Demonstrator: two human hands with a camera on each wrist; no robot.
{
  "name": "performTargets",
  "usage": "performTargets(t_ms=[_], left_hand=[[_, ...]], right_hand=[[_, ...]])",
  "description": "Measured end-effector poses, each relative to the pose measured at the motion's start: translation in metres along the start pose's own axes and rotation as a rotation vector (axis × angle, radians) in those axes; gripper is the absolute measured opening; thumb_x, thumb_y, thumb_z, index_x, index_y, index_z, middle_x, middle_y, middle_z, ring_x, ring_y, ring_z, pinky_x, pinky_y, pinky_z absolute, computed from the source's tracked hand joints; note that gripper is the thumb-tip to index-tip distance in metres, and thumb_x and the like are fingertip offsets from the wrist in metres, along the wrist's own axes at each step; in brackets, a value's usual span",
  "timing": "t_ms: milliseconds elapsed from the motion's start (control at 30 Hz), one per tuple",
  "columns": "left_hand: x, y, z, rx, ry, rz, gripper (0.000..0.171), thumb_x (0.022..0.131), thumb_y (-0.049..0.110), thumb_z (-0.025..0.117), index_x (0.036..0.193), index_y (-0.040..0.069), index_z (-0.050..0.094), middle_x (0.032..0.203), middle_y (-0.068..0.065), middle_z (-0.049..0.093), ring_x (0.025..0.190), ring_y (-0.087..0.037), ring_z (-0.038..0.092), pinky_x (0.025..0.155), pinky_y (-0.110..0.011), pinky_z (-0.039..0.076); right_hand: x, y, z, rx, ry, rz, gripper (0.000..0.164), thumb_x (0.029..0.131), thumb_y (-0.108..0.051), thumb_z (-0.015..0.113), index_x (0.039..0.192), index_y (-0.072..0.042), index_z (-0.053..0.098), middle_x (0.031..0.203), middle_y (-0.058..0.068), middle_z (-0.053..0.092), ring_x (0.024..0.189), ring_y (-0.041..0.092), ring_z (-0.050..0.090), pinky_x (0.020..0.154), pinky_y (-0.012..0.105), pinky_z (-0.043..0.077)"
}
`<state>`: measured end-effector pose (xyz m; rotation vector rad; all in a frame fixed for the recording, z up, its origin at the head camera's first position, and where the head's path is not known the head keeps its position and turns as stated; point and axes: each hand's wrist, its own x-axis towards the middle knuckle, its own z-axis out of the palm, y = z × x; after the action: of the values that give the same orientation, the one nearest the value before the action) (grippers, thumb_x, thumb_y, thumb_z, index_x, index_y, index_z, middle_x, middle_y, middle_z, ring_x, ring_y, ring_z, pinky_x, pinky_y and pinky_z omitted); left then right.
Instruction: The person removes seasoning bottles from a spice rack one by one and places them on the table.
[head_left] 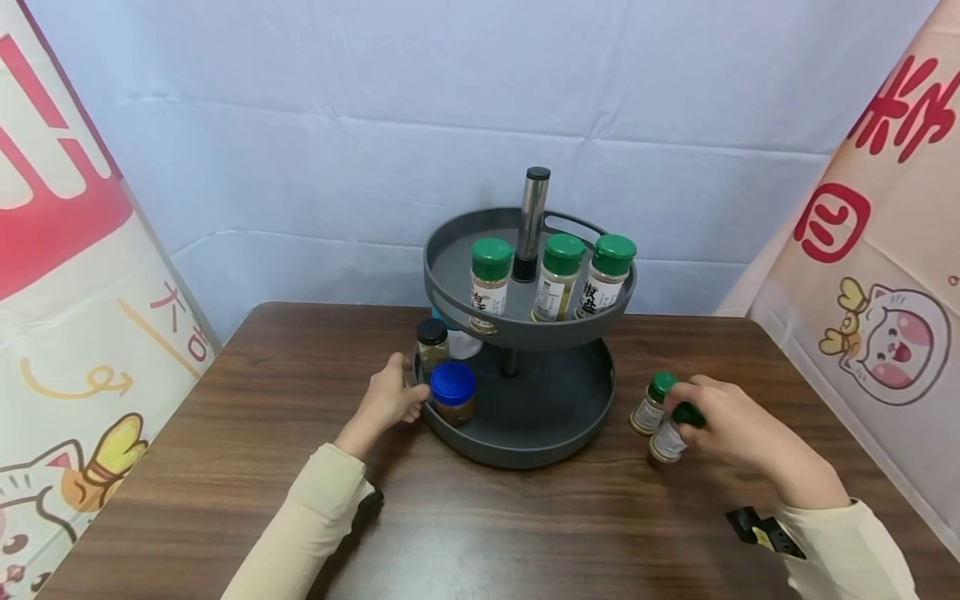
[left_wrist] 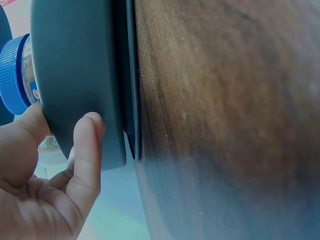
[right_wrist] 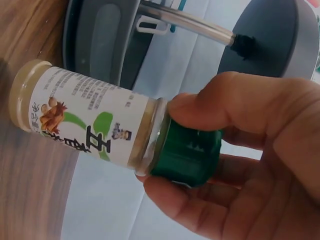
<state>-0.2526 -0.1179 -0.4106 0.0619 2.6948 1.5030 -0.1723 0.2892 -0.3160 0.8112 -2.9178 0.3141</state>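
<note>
- Right hand [head_left: 738, 433] curls thumb and fingers [right_wrist: 210, 107] round the green cap of a spice jar [right_wrist: 85, 122], which sits on the counter [head_left: 247, 433] right of the rack.
- Second green-capped jar [head_left: 651, 403] stands just beside it.
- Left hand [head_left: 390, 398] grips the lower tray rim [left_wrist: 80, 75] of the two-tier rack, thumb inside, near a blue-lidded jar [head_left: 453, 392].

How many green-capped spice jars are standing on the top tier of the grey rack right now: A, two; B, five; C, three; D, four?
C: the head view shows three green-capped jars side by side on the top tier of the rack, while two more green-capped jars are off it on the table, one gripped by the right hand.
</note>
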Motion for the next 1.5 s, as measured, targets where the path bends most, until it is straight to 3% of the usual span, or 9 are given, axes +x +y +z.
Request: performTargets(t_ms=[367,667,1100,1500], left_hand=[[0.001,-0.001,0.0,0.021,-0.002,0.002,0.049,0.08,0.009,0.06,0.122,0.0,0.037,0.066,-0.012,0.061,0.051,-0.019,0.058,0.046,-0.031,0.053],[0.002,0.0,0.0,0.022,0.002,-0.001,0.048,0.08,0.009,0.06,0.122,0.0,0.037,0.066,-0.012,0.061,0.051,-0.019,0.058,0.047,-0.03,0.053],[0.001,0.0,0.0,0.021,0.002,0.004,0.049,0.079,0.008,0.06,0.122,-0.002,0.037,0.066,-0.012,0.061,0.05,-0.019,0.058,0.046,-0.031,0.053],[-0.001,0.001,0.001,0.02,0.006,0.006,0.048,0.079,0.008,0.06,0.12,-0.001,0.037,0.065,-0.012,0.061,0.05,-0.018,0.058,0.046,-0.031,0.053]], right_hand=[[-0.01,0.025,0.004,-0.036,0.029,0.051,0.02,0.069,-0.001,0.071,0.085,-0.011,0.063,0.081,0.006,0.056,0.067,0.017,0.048,0.054,0.039,0.043],[-0.012,0.044,0.006,-0.031,-0.017,0.122,0.019,0.069,-0.002,0.069,0.086,-0.007,0.062,0.081,0.01,0.057,0.068,0.021,0.05,0.057,0.043,0.043],[-0.014,0.068,0.004,-0.039,-0.016,0.196,0.019,0.068,-0.002,0.066,0.087,-0.004,0.063,0.08,0.012,0.061,0.068,0.023,0.051,0.058,0.044,0.043],[-0.011,0.078,0.011,0.029,-0.049,0.256,0.019,0.071,-0.001,0.064,0.09,0.001,0.061,0.082,0.017,0.061,0.07,0.026,0.052,0.058,0.045,0.044]])
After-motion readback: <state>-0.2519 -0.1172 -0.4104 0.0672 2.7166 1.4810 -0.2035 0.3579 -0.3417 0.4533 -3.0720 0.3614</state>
